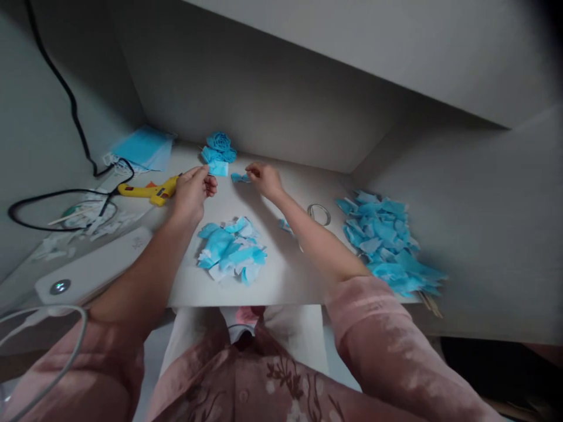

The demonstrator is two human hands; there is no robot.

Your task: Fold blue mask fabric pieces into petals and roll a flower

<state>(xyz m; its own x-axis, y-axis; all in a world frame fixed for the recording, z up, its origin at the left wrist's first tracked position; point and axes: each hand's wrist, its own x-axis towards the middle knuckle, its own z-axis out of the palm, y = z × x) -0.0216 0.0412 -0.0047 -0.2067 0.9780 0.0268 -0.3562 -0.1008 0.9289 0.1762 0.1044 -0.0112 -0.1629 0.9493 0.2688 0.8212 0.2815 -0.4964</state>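
My left hand [194, 186] pinches a small light-blue square [219, 169] by its left edge, just in front of the blue rolled flowers [219, 146] at the back of the white table [288, 281]. To the right, my right hand [264, 179] is closed on a small twisted blue piece [240, 177], a short gap away from the square. Between my forearms lies a loose heap of blue and white scraps [231, 249]. A yellow glue gun [152, 190] rests beside my left hand.
Flat blue masks [143, 147] lie at the back left. A black cable [73, 105] loops down the left side, above a white box [94, 266]. A roll of tape [319, 215] and a large blue scrap pile [380, 234] are on the right. Walls enclose the table.
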